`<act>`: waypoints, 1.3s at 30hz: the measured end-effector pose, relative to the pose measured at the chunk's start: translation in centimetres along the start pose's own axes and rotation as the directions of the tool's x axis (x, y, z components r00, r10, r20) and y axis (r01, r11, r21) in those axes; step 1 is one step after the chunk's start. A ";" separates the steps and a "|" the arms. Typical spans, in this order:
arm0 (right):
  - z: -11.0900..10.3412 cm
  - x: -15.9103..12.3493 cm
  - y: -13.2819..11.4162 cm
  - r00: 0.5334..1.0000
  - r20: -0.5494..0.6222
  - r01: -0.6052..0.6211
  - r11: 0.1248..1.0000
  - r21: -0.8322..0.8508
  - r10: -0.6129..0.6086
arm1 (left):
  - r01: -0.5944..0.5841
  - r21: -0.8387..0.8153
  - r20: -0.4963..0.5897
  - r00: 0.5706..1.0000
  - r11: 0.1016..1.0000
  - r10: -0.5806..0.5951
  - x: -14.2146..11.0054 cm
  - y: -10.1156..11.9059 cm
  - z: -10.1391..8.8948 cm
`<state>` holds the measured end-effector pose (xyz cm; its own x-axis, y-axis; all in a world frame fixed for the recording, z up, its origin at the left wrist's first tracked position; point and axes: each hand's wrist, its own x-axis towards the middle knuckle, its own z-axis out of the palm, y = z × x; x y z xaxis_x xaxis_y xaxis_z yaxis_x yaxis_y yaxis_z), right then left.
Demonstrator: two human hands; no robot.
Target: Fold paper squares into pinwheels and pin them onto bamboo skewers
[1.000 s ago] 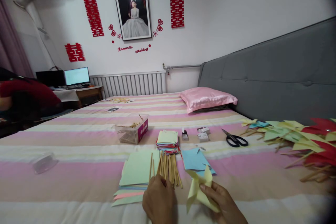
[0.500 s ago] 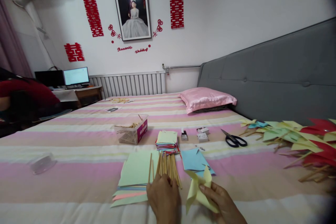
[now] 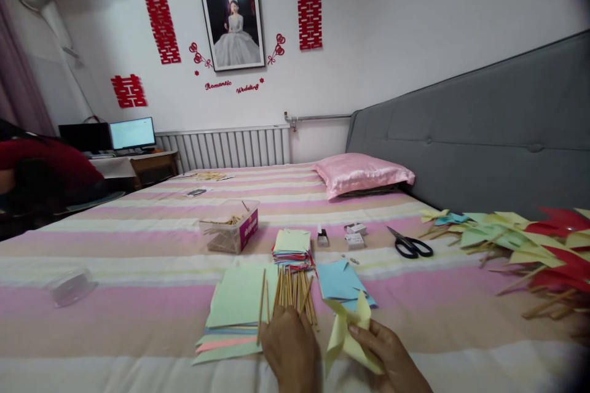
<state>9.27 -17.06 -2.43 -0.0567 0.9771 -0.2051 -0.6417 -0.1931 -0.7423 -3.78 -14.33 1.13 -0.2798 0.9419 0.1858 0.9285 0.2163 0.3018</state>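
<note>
My right hand (image 3: 389, 350) pinches a pale yellow paper pinwheel (image 3: 342, 334) between thumb and fingers, with no stick on it that I can see. My left hand (image 3: 292, 347) is closed at the near end of a row of thin wooden sticks (image 3: 289, 288). One stick (image 3: 306, 293) slants up out of its fingers, away from the others; the fingertips are hidden. Left of that hand lies a stack of green and coloured paper sheets (image 3: 242, 298). Blue cut paper (image 3: 342, 281) lies just beyond the pinwheel, and a pile of small coloured squares (image 3: 292, 245) stands behind the sticks.
Black-handled scissors (image 3: 412, 247) and small white boxes (image 3: 355, 241) lie further back. At right is a heap of finished pinwheels (image 3: 511, 239). A clear tub of sticks (image 3: 230, 236) and its lid (image 3: 70, 288) are at left. A person in red (image 3: 50, 163) sits beyond the bed.
My left hand has shifted slightly to the right, and one stick now tilts across the row from its fingers. My right hand and the pinwheel have hardly moved.
</note>
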 end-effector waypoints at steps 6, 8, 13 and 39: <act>0.6 -0.7 -0.8 1.000 0.010 0.020 1.000 -0.010 -0.020 | 0.034 -0.114 -0.044 0.998 0.993 -0.040 -0.5 -1.0 -0.4; 0.7 -1.0 -1.3 0.999 0.011 0.041 0.999 -0.018 -0.041 | 0.034 -0.323 0.006 0.999 0.946 -0.034 -0.4 -2.2 0.0; 0.5 -1.6 -2.3 0.975 -0.081 0.205 0.978 -0.030 -0.207 | -0.206 -0.725 -0.075 0.972 0.657 0.222 0.2 -4.9 0.5; 0.7 -2.5 -2.4 0.884 0.019 0.449 0.836 -0.314 -0.467 | 0.025 -0.926 0.145 0.945 0.377 0.293 -0.6 -5.5 -2.3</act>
<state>10.41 -18.92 0.36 0.2354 0.9555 0.1777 -0.3221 0.2492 -0.9133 -9.29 -16.67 1.50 0.0435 0.9907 0.1286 0.1173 -0.1329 0.9842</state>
